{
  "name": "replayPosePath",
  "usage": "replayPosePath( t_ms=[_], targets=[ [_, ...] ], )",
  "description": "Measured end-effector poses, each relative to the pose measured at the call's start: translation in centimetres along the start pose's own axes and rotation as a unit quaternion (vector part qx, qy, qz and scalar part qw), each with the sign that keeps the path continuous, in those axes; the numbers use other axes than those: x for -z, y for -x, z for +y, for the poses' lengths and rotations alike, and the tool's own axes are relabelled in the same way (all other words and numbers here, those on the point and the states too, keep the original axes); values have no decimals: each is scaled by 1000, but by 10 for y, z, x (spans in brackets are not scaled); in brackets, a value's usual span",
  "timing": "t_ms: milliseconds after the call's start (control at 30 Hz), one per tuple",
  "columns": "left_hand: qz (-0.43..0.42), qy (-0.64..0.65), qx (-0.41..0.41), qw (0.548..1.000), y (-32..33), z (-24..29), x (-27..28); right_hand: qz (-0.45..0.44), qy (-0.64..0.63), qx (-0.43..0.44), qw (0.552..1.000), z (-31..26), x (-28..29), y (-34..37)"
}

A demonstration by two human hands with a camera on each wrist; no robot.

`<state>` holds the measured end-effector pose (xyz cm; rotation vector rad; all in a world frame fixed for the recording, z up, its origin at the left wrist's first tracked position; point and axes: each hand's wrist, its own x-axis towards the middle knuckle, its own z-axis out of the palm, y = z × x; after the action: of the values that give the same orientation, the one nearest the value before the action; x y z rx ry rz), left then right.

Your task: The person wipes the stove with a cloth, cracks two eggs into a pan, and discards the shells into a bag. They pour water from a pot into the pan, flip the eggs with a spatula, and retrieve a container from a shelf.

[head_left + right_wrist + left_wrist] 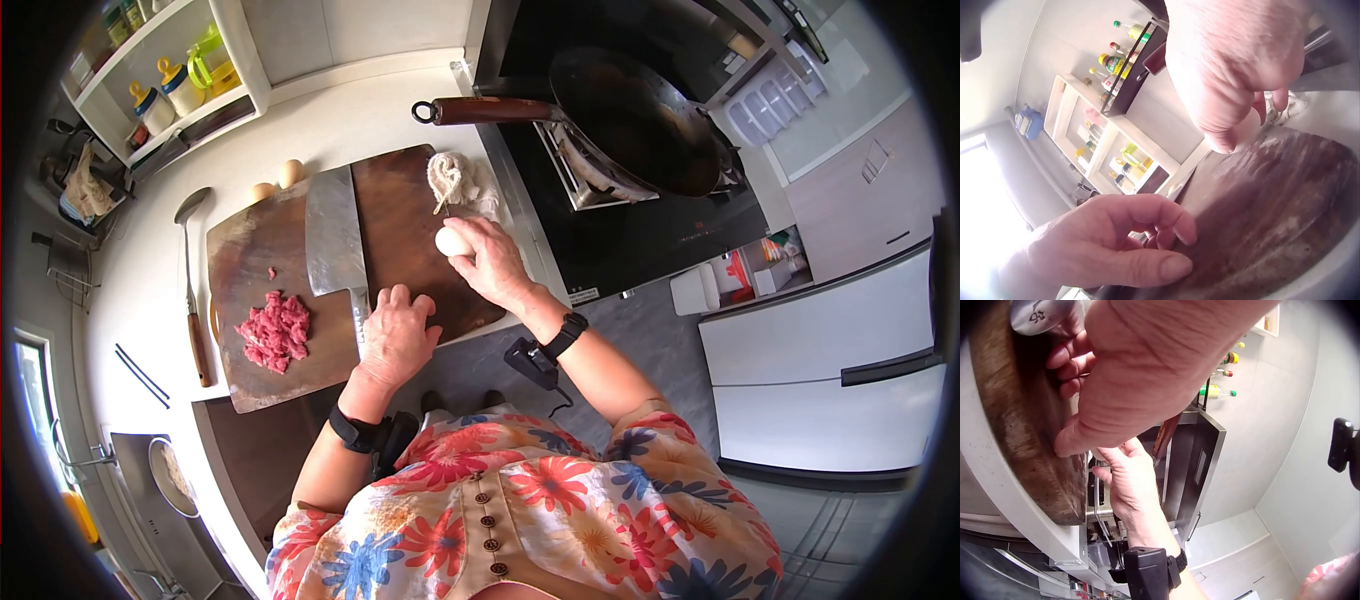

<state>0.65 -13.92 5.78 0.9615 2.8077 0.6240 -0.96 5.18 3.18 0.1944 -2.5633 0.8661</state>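
Observation:
My right hand [490, 262] grips a pale egg [453, 242] over the right part of a dark wooden cutting board [400, 200]. Seen from the right wrist, the egg [1249, 132] shows between thumb and fingers, low over the wood. Loosely bent, my left hand [397, 335] hovers at the board's near edge, beside the handle of a wide cleaver [335, 225]; nothing shows between its fingers. The cleaver lies flat across the board. To its left sits a pile of chopped red meat [275, 332], with a small scrap above it.
Two more eggs [290, 173] lie behind the board. A ladle [192, 270] rests along its left side, near dark chopsticks [142, 375]. A white cloth [455, 180] lies at the back right corner. Rightward, a wok [640, 120] stands on the stove, its handle reaching over the counter.

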Motion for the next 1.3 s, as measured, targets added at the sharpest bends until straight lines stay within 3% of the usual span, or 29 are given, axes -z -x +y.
replayPosePath(
  t_ms=[300,1300],
  targets=[
    [4,-4,1,1000,1,0,0,-36,1,-20,999,-3,1,0],
    [1,7,0,1000,1,-2,0,-13,3,-6,1000,1,-5,1]
  ],
)
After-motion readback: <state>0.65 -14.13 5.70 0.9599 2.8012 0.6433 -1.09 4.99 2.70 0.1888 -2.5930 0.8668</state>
